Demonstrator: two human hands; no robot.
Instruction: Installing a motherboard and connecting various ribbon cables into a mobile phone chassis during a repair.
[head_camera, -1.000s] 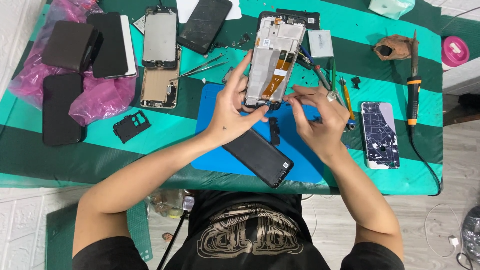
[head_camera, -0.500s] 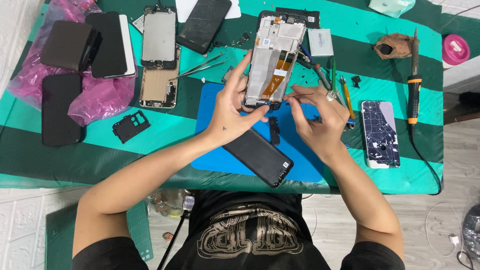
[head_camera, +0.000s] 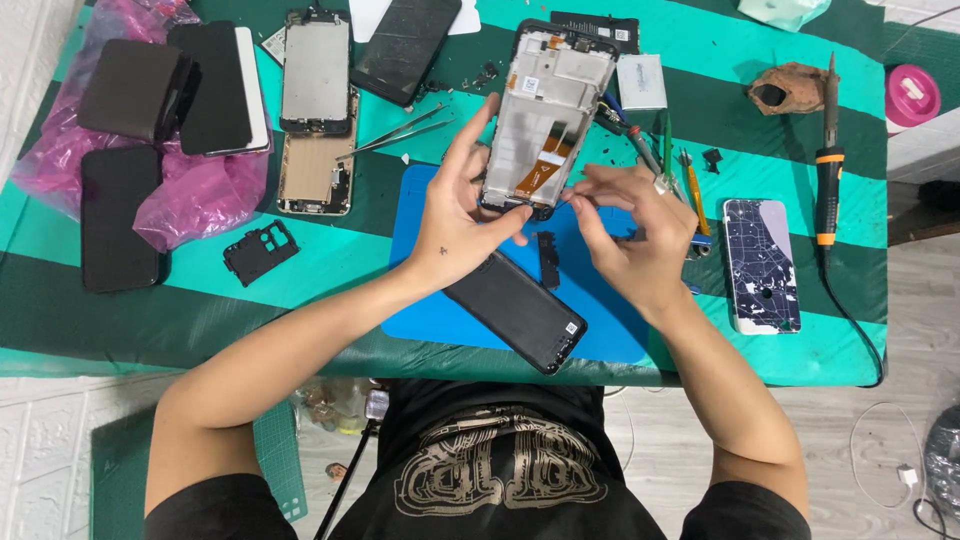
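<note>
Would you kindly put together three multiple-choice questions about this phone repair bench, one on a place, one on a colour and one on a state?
1. Where does the cracked phone lie?
A. on the pink bags
B. on the table's right side, beside the soldering iron
C. in the person's lap

2. What colour is the work mat under the hands?
A. blue
B. red
C. white

3. How is the opened phone frame placed?
A. flat on the mat
B. inside a bag
C. held up by the left hand, the right hand at its lower edge

Answers:
1 B, it lies near the iron's cord.
2 A, blue shows around the black panel.
3 C, fingers grip its left side.
</note>
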